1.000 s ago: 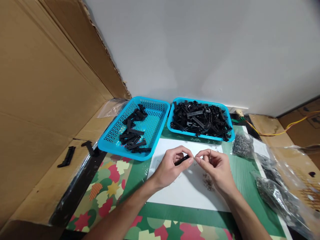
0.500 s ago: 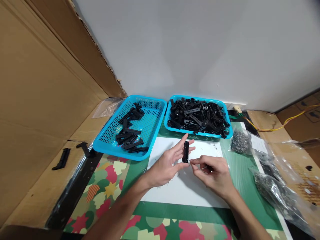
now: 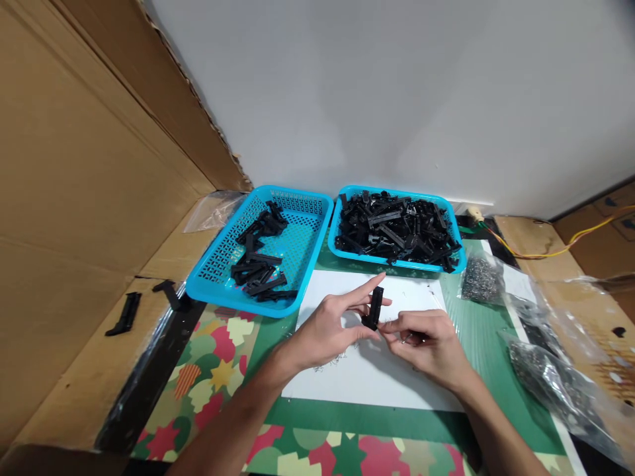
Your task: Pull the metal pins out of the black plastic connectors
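Observation:
My left hand [image 3: 328, 326] holds a small black plastic part [image 3: 374, 308] upright between thumb and fingers, its index finger stretched out. My right hand [image 3: 427, 347] is closed in a pinch right at the lower end of that part, touching it; what sits between its fingertips is too small to name. Both hands hover over a white sheet [image 3: 367, 377] on the green mat. Behind them stand two blue baskets: the left basket [image 3: 218, 268] holds some black parts, the right basket [image 3: 342, 215] is heaped with them.
Bags of small metal pieces [image 3: 480, 279] lie at the right, with more clear bags [image 3: 555, 383] beyond. Two loose black parts [image 3: 124, 313] rest on the cardboard at the left. A cardboard wall rises on the left, a yellow wire [image 3: 555, 251] runs at back right.
The black part went from lying between both hands' fingertips to standing upright in my left hand. My right hand dropped lower and now pinches at the part's bottom end.

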A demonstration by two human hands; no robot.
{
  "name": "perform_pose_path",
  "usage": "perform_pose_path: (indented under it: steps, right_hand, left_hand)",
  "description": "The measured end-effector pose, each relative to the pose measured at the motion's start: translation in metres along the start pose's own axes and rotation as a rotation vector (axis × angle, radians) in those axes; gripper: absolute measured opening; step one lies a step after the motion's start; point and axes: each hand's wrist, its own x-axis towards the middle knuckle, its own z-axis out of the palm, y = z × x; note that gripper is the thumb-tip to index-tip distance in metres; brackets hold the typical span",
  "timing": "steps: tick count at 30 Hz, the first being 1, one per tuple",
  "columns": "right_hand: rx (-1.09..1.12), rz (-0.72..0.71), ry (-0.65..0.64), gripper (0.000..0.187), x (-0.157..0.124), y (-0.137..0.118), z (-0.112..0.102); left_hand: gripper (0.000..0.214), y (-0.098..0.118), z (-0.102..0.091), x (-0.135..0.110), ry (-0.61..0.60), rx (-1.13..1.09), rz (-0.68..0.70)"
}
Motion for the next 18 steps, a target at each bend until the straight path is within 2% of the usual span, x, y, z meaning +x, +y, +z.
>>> perform_pose_path:
  steps: [6, 10, 18]
  right_hand:
    - [0.079, 0.010, -0.037, 0.011, 0.0017, -0.0021, 0.0008]
    - [0.141, 0.067, -0.027, 0.016, -0.0003, -0.0016, 0.0029]
    - [0.212, 0.107, -0.044, 0.013, -0.0044, 0.0034, 0.0005]
  left_hand:
    - [0.089, -0.0003, 0.0001, -0.0005, -0.009, 0.023, -0.035]
    - [0.090, 0.0002, 0.0004, -0.0006, -0.034, -0.006, -0.050]
    - [0.090, 0.0025, 0.0010, -0.0015, -0.052, -0.016, -0.024]
